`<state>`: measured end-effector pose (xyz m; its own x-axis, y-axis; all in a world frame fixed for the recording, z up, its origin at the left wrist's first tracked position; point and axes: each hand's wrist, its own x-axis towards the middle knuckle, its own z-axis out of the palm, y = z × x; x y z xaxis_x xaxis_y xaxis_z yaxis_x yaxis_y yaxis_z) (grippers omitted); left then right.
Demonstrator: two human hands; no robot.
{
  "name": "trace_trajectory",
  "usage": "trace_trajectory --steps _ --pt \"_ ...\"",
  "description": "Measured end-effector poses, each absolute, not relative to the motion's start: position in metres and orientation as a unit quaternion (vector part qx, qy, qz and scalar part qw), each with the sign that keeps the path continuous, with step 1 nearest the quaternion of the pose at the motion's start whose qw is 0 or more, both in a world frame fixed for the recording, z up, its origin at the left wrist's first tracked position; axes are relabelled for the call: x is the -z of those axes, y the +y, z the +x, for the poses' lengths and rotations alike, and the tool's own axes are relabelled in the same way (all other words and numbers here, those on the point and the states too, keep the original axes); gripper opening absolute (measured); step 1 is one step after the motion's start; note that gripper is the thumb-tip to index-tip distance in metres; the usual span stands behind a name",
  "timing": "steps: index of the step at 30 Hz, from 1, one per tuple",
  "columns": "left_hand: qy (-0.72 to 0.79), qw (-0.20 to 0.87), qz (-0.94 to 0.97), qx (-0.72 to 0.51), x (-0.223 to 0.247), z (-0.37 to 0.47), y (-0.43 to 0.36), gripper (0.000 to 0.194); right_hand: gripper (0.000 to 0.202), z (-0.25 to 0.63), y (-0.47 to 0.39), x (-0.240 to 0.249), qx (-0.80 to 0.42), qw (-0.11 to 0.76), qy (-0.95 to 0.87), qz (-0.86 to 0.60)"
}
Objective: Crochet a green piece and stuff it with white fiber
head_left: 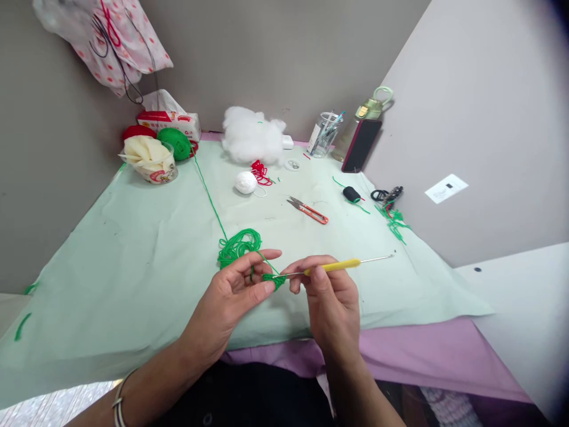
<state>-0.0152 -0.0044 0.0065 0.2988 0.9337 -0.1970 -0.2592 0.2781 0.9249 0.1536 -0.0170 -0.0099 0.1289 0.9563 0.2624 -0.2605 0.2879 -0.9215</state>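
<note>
Pinched in my left hand [235,284] is a small piece of green crochet [276,281], with the working yarn passing over the raised index finger. My right hand [332,296] grips a crochet hook [335,266] by its yellow handle. One metal end of the hook meets the green stitches; the other points out to the right. Just beyond my left hand lies a loose heap of green yarn [240,246]. From it a strand runs back to the green yarn ball [175,144] at the far left.
Orange-handled thread snips [311,211] lie ahead of my hands. Behind them are a white yarn ball [245,182], red yarn [261,172] and white stuffing [251,135]. A tub [155,166] stands back left; a glass jar [324,137], phone [362,145] and black yarn [351,194] are on the right.
</note>
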Motion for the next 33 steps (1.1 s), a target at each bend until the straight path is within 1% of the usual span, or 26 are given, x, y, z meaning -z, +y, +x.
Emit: trace_trajectory --steps 4,9,13,15,16,18,20,22,24,26,27,28,30,33 --pt "0.407 0.661 0.450 -0.442 -0.004 -0.017 -0.004 0.028 0.023 0.155 -0.022 0.003 -0.413 0.636 -0.524 -0.388" --pt "0.421 0.595 0.506 -0.462 -0.002 -0.018 -0.005 0.026 0.028 0.157 -0.031 -0.002 -0.273 0.580 -0.628 -0.442" --pt "0.439 0.556 0.518 -0.480 -0.004 -0.014 -0.009 0.031 0.032 0.155 -0.031 0.005 -0.154 0.559 -0.706 -0.406" --pt "0.447 0.567 0.489 -0.489 -0.006 -0.010 -0.010 0.033 0.033 0.153 -0.030 0.012 -0.067 0.540 -0.748 -0.380" --pt "0.443 0.592 0.462 -0.489 -0.007 -0.008 -0.011 0.035 0.034 0.153 -0.029 0.015 -0.022 0.526 -0.764 -0.373" --pt "0.416 0.680 0.382 -0.467 -0.009 -0.006 -0.009 0.041 0.036 0.152 -0.029 0.019 0.031 0.515 -0.773 -0.370" --pt "0.375 0.768 0.295 -0.427 -0.011 -0.007 -0.006 0.043 0.035 0.152 -0.028 0.019 -0.009 0.547 -0.742 -0.387" --pt "0.347 0.807 0.250 -0.408 -0.013 -0.010 -0.002 0.040 0.031 0.151 -0.027 0.014 -0.120 0.616 -0.664 -0.406" --pt "0.346 0.797 0.260 -0.422 -0.013 -0.012 0.000 0.039 0.027 0.149 -0.024 0.009 -0.239 0.666 -0.584 -0.399" --pt "0.356 0.768 0.300 -0.440 -0.012 -0.012 -0.001 0.041 0.024 0.147 -0.021 0.005 -0.315 0.669 -0.554 -0.383" --pt "0.362 0.752 0.321 -0.447 -0.011 -0.012 -0.001 0.041 0.022 0.146 -0.019 0.004 -0.331 0.659 -0.558 -0.381" --pt "0.370 0.737 0.341 -0.452 -0.009 -0.011 -0.002 0.041 0.021 0.145 -0.019 0.004 -0.331 0.648 -0.567 -0.386" --pt "0.385 0.710 0.368 -0.461 -0.007 -0.008 -0.004 0.040 0.022 0.143 -0.019 0.006 -0.292 0.629 -0.593 -0.409" --pt "0.391 0.709 0.350 -0.471 -0.005 -0.004 -0.005 0.043 0.029 0.142 -0.024 0.014 -0.152 0.594 -0.665 -0.427"
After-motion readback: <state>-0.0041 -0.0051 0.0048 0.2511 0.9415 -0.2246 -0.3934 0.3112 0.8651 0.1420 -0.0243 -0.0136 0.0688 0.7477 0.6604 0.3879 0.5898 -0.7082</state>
